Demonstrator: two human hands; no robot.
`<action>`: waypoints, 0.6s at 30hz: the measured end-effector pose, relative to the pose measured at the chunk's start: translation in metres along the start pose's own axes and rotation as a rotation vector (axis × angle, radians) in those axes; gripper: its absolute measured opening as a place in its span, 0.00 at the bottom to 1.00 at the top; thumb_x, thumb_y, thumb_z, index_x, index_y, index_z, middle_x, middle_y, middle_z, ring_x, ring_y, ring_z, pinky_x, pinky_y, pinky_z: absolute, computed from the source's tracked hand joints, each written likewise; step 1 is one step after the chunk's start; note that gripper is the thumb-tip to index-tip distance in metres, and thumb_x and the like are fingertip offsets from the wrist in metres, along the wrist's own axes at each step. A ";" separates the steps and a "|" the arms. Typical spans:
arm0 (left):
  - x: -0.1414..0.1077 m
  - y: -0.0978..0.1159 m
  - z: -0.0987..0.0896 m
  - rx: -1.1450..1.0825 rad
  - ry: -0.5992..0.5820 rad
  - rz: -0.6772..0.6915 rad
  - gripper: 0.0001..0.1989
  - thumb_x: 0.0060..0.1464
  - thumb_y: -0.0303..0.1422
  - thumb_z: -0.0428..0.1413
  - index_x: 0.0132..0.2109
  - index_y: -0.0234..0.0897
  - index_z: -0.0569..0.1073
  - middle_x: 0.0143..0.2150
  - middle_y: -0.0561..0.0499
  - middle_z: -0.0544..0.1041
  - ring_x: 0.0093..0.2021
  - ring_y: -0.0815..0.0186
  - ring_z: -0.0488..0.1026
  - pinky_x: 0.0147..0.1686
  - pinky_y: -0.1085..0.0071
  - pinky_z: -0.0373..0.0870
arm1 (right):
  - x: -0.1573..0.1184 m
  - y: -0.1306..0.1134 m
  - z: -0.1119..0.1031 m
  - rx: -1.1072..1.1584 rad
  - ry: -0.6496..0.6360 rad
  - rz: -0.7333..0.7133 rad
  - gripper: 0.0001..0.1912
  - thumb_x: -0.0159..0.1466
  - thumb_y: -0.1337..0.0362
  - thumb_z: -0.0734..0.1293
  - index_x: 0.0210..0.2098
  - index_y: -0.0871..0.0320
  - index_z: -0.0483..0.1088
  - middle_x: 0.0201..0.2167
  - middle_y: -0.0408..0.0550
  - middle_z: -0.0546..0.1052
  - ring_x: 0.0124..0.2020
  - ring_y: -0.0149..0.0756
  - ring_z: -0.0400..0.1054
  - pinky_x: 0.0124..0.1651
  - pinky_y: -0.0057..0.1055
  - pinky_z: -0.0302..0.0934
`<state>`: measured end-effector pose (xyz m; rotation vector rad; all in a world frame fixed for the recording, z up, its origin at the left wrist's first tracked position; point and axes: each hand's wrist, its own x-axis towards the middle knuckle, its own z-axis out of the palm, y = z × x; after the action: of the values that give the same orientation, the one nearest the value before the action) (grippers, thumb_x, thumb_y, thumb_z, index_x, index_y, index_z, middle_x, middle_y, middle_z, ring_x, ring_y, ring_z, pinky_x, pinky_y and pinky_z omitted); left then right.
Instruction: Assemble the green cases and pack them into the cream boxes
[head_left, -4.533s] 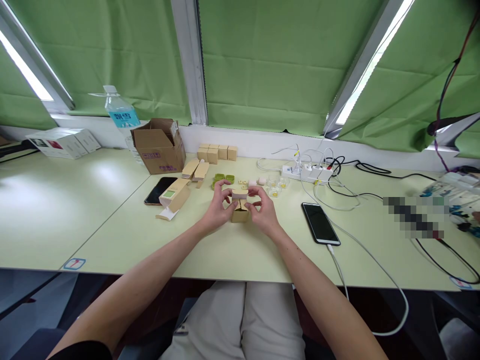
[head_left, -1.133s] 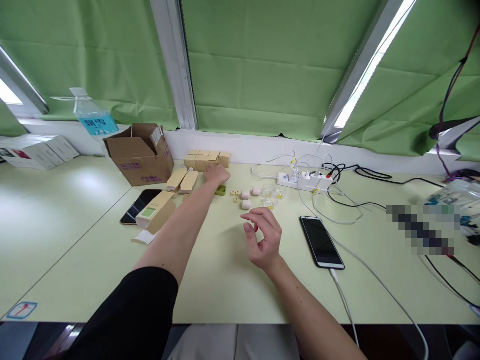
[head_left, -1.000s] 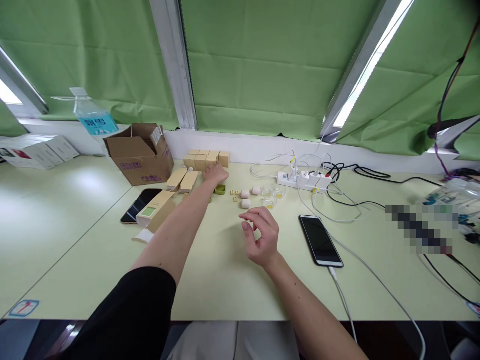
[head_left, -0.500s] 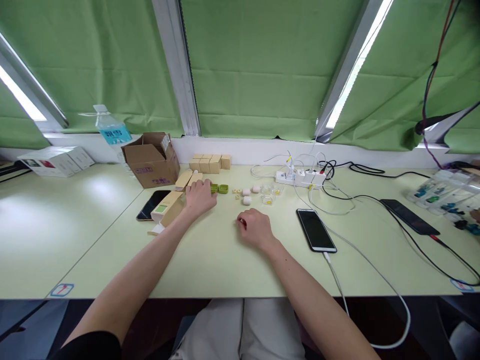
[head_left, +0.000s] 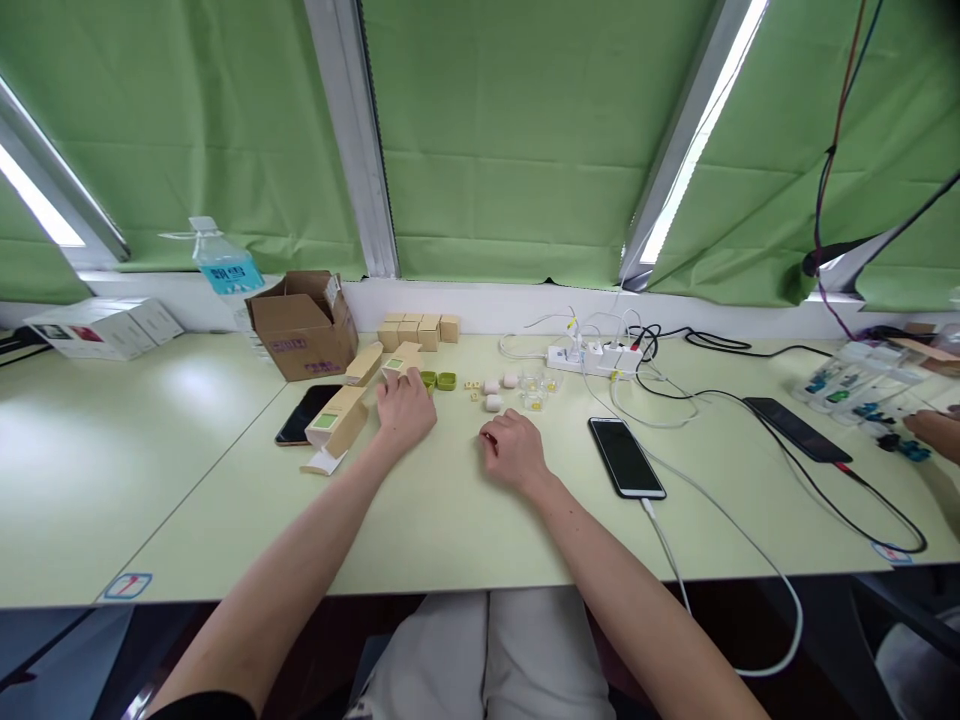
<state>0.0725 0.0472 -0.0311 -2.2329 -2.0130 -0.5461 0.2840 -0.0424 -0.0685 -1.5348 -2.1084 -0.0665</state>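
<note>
My left hand (head_left: 406, 408) is closed on a small pale cardboard box (head_left: 400, 359) with a green label, fingers at its near end. Another open box (head_left: 339, 420) with a green label and loose white flap lies left of that hand, and a plain-sided box (head_left: 364, 364) lies behind it. Just beyond my left fingers sit little green square containers (head_left: 447, 381). My right hand (head_left: 514, 448) rests on the table, fingers curled; whether anything is inside is hidden. Near it are several whitish rounded pieces (head_left: 493, 403), tiny yellowish pieces (head_left: 472, 385) and clear little containers (head_left: 534, 400).
Small brown boxes (head_left: 428, 333) line the wall, beside an open carton (head_left: 309, 335) and a bottle (head_left: 225, 265). A phone (head_left: 304, 414) lies left; a cabled phone (head_left: 627, 458) and power strip (head_left: 596, 358) are right. Another person's hand (head_left: 936, 434) shows at far right.
The small box at my left hand now has its green-labelled end turned up towards me. My right hand stays about where it was. Another person's hand has come in at the right edge.
</note>
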 end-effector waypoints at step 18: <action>-0.022 -0.014 0.018 -1.443 0.092 0.206 0.27 0.53 0.35 0.67 0.60 0.42 0.73 0.63 0.40 0.74 0.62 0.54 0.78 0.65 0.53 0.77 | 0.094 -0.012 0.013 -0.464 -0.085 -0.013 0.13 0.65 0.74 0.70 0.44 0.62 0.86 0.47 0.66 0.79 0.56 0.56 0.62 0.57 0.49 0.50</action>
<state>0.0612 0.0336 -0.0571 -2.7236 -1.3145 -2.5793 0.2478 0.0393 -0.0352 -1.8066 -2.2775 -0.5375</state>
